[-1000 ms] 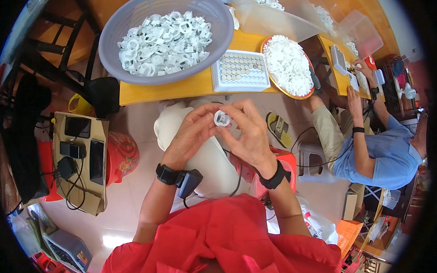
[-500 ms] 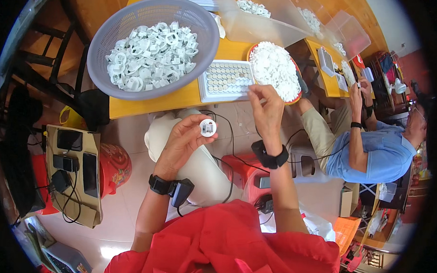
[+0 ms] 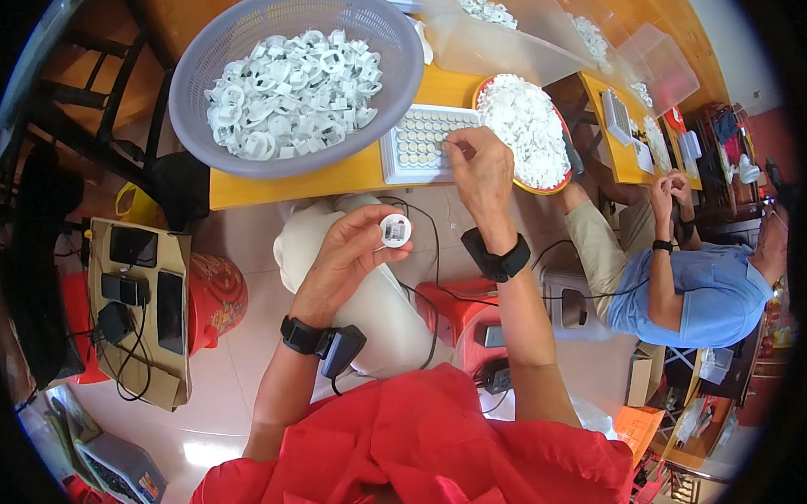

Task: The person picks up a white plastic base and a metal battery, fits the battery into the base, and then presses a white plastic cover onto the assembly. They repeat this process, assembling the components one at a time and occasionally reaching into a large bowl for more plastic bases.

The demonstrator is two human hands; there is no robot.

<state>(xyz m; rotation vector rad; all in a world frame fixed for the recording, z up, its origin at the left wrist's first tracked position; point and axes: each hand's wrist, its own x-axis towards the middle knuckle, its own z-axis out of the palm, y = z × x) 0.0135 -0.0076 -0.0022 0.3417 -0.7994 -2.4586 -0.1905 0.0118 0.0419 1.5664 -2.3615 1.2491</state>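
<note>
My left hand [image 3: 350, 255] holds a small round white plastic part [image 3: 395, 230] between thumb and fingers, above my knee. The part's hollow side, with small metal pieces inside, faces up. Over the right side of a white tray [image 3: 417, 177], my right hand [image 3: 482, 170] has its thumb and index finger pinched together. Whatever lies between those fingertips is too small to make out. Rows of small round pale pieces [image 3: 418, 133] fill much of the tray. Beside it, a red-rimmed round dish [image 3: 549, 191] holds a heap of small white parts [image 3: 522, 123].
A grey plastic basket [image 3: 410, 61] of white fittings [image 3: 289, 92] stands on the yellow table [image 3: 263, 192]. Clear plastic bins [image 3: 508, 44] are behind. To the right sits a person in blue [image 3: 695, 293]. Cables hang below, near a red stool [image 3: 464, 312].
My right hand has moved left and over the tray, its fingertips now down at the round pieces. The left hand still holds the white part. The view has shifted slightly.
</note>
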